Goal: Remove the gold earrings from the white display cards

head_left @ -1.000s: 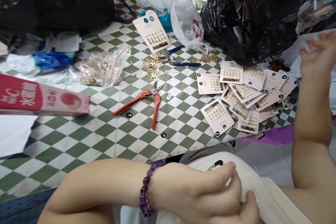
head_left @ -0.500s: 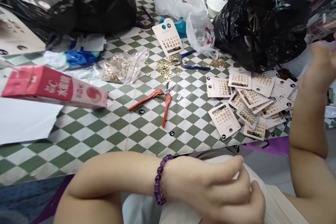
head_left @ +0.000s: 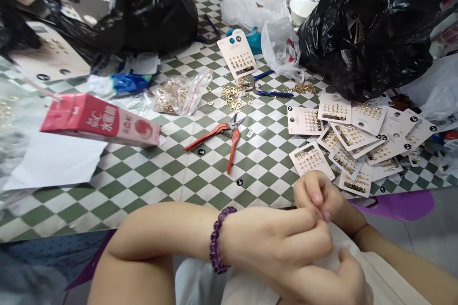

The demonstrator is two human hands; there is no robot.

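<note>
My left hand [head_left: 282, 248], with a purple bead bracelet [head_left: 219, 243] on its wrist, is curled above my lap with its fingertips pinched together. The fingertips of my right hand [head_left: 320, 195] are closed too and meet those of the left at the table's front edge. Anything between them is too small or hidden to make out. Just behind my right hand lies an earring card [head_left: 311, 159]. More earring cards [head_left: 358, 138] are piled to the right. Red-handled pliers [head_left: 229, 136] rest spread apart on the checked tablecloth [head_left: 200, 181].
Loose gold rings [head_left: 234, 95], blue-handled pliers [head_left: 274, 94] and a bag of gold pieces [head_left: 175, 95] lie farther back. A pink drink carton [head_left: 100, 121] lies on the left. Black plastic bags stand at the back left [head_left: 153, 9] and back right [head_left: 368, 33].
My right hand has come down from the raised position at the right to meet my left hand. The left has stayed nearly in place, while the view has shifted slightly left.
</note>
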